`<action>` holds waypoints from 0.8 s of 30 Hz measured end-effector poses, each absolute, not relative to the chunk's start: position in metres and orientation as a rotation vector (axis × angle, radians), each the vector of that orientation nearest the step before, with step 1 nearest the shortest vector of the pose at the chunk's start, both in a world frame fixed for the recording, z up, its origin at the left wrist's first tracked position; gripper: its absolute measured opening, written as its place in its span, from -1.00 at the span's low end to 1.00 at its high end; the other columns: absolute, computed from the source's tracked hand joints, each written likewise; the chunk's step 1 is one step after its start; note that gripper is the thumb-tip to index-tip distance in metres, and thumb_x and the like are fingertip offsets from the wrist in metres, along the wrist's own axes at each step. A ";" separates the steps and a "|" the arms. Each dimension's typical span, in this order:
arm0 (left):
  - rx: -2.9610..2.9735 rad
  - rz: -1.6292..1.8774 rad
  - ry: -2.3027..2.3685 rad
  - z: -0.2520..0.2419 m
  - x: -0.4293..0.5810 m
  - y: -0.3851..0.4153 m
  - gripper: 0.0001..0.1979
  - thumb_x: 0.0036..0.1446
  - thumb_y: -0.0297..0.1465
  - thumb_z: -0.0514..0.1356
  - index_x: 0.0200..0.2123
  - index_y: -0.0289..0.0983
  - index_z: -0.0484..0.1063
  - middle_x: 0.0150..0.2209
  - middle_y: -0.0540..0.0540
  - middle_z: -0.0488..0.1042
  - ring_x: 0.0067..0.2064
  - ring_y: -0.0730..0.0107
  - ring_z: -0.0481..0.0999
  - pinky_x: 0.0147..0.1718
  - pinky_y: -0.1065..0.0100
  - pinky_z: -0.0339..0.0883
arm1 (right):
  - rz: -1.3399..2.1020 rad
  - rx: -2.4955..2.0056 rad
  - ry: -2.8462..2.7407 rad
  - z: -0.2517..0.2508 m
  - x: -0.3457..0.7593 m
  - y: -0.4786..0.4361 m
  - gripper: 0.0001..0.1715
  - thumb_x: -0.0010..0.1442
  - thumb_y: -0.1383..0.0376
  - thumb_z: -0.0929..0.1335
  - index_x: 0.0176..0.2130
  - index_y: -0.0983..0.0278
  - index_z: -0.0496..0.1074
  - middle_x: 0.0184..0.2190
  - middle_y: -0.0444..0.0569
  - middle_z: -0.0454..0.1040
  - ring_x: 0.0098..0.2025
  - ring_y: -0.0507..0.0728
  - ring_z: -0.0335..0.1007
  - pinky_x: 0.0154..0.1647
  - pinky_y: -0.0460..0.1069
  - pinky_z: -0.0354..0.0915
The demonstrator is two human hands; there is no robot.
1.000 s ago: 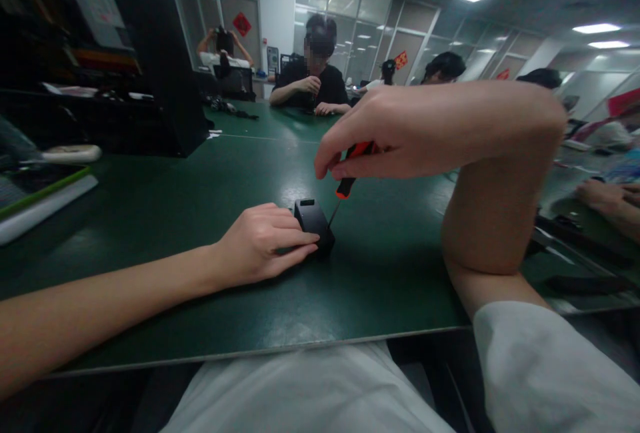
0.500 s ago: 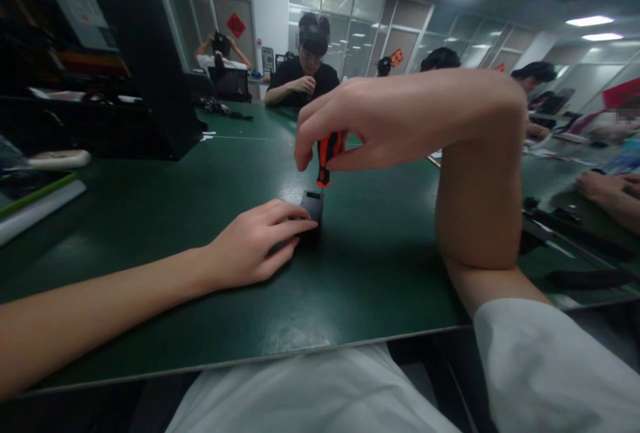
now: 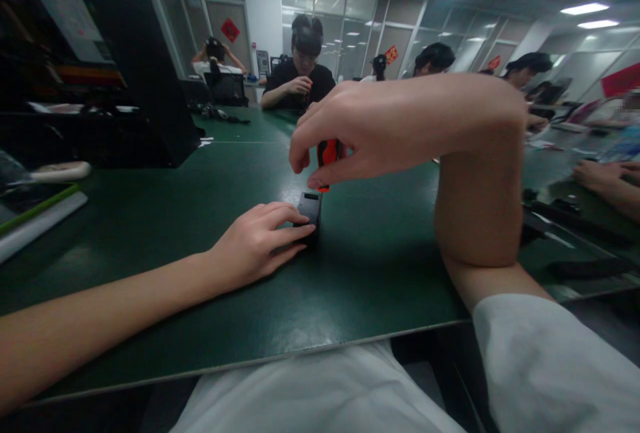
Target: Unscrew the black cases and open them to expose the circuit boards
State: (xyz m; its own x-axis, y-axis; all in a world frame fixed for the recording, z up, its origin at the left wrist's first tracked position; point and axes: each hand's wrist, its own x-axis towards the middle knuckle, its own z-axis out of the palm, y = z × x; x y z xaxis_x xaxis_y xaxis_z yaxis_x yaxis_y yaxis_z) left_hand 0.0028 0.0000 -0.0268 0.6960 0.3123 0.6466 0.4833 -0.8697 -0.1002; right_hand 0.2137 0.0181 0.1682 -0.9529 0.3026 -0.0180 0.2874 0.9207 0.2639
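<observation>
Two hands: right hand (image 3: 380, 130) pinches orange screwdriver (image 3: 327, 153), newly swung upright onto black block (image 3: 309, 210); left hand (image 3: 255, 243), fingers together, braces it.

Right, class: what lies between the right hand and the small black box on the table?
Only the orange-and-black screwdriver, gripped in the right hand and pointing down at the small black box that the left hand touches. The head view shows this.

A white short-sleeved shirt (image 3: 310, 390) is worn, right sleeve (image 3: 550, 366) loose; left hand (image 3: 255, 246) and right hand (image 3: 370, 130) bare.
</observation>
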 end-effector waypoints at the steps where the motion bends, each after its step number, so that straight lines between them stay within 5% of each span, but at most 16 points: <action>1: -2.615 -0.927 -0.600 -0.027 0.002 0.001 -0.76 0.30 -0.43 0.22 0.01 -0.32 0.53 -0.05 -0.24 0.58 -0.02 0.09 0.56 -0.09 0.10 0.48 | 0.418 0.497 3.026 0.168 0.213 0.017 -0.71 0.34 0.19 0.30 -0.07 0.22 0.55 -0.19 -0.17 0.54 -0.27 -0.07 0.38 -0.28 -0.10 0.24; 5: -2.497 -0.827 -0.487 -0.024 0.002 0.002 -0.76 0.29 -0.44 0.24 0.01 -0.34 0.50 -0.07 -0.22 0.62 -0.06 0.10 0.61 -0.16 0.14 0.49 | 0.447 0.534 3.002 0.167 0.212 0.016 -0.70 0.25 0.36 0.32 -0.05 0.21 0.53 -0.13 -0.23 0.53 -0.22 -0.07 0.34 -0.20 -0.11 0.24; 24: -2.579 -0.852 -0.136 -0.016 -0.008 0.002 -0.71 0.23 -0.37 0.30 0.01 -0.31 0.48 -0.15 -0.20 0.64 -0.19 0.22 0.63 -0.20 0.25 0.58 | 0.290 0.295 3.041 0.172 0.210 0.014 -0.73 0.31 0.25 0.32 -0.02 0.23 0.50 -0.16 -0.18 0.52 -0.21 -0.05 0.40 -0.22 -0.14 0.30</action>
State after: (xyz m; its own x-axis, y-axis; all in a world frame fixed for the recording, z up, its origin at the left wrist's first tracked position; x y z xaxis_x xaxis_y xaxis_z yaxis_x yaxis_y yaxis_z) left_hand -0.0079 0.0020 -0.0161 0.8076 -0.0378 0.5886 0.2188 -0.9075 -0.3586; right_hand 0.2103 0.0136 0.1718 -0.9789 0.1971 -0.0538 0.1834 0.9637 0.1939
